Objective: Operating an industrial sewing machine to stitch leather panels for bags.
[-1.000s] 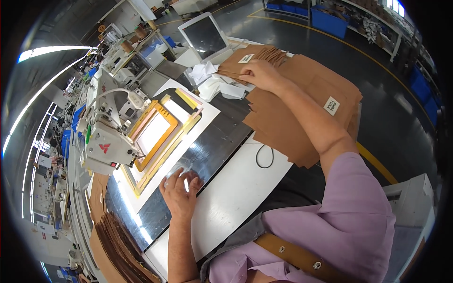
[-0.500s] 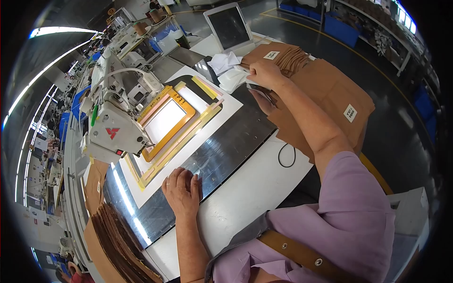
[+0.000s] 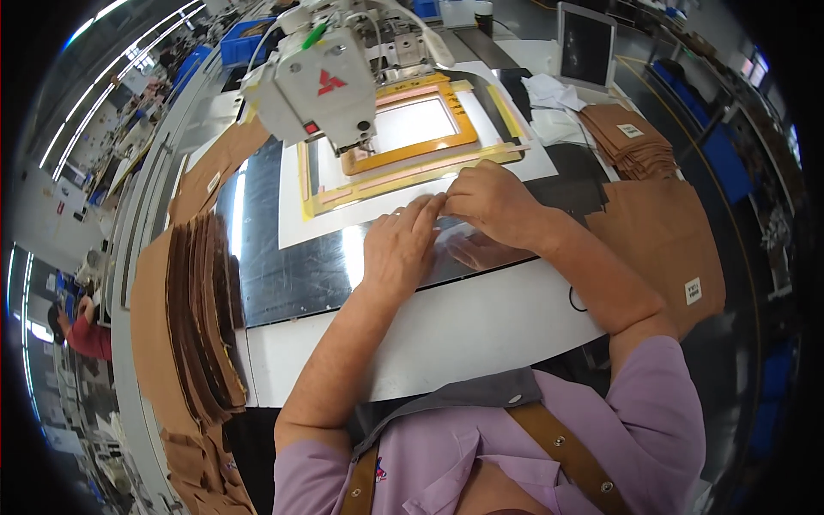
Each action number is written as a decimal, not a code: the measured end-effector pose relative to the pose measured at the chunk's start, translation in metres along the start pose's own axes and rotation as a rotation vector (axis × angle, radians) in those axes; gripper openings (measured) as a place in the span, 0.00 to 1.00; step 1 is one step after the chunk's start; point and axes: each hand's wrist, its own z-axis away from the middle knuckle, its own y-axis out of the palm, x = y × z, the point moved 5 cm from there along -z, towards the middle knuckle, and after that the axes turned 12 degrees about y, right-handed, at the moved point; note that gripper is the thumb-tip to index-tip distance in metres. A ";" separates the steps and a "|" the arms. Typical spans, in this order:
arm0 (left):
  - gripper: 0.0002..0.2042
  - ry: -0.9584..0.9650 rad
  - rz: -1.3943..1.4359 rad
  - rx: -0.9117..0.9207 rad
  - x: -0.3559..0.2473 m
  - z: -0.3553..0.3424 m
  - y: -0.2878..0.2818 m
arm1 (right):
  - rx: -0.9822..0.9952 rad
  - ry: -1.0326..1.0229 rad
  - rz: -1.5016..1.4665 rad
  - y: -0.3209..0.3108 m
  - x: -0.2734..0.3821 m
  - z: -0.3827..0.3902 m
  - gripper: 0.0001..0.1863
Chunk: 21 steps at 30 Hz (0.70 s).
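Over the front edge of a white sheet (image 3: pixel 296 225), my left hand (image 3: pixel 399 245) and my right hand (image 3: pixel 498 206) meet at the fingertips. Both have their fingers drawn together in a pinch; anything between them is too small or hidden to make out. Beneath them, a shiny dark metal plate (image 3: pixel 296 279) mirrors the right hand. Just beyond my hands lies an orange rectangular frame (image 3: pixel 466 129), set inside a yellow-taped border (image 3: pixel 403 178) on the sheet. The white sewing machine head (image 3: pixel 318 90) stands over the frame's left side.
Brown fabric pieces stand stacked at the left (image 3: pixel 184 318). More brown pieces lie at the right (image 3: pixel 665 245), with a labelled pile (image 3: pixel 631 142) behind. Crumpled white material (image 3: pixel 554 94) sits near a screen (image 3: pixel 586 45). A white table edge (image 3: pixel 429 339) runs before me.
My right hand has come from beside the white material and brown pile to the middle, meeting my left hand. The left hand has shifted in over the plate. The whole view has turned.
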 end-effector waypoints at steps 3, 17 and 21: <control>0.09 -0.051 -0.076 0.044 0.028 0.010 -0.002 | -0.107 -0.147 0.069 0.016 0.011 -0.013 0.06; 0.10 -0.136 -0.034 -0.032 0.115 0.011 0.028 | -0.221 0.057 0.270 0.050 -0.056 -0.030 0.19; 0.27 -0.169 -0.062 0.105 0.111 0.013 0.034 | -0.202 0.091 0.267 0.055 -0.063 -0.021 0.18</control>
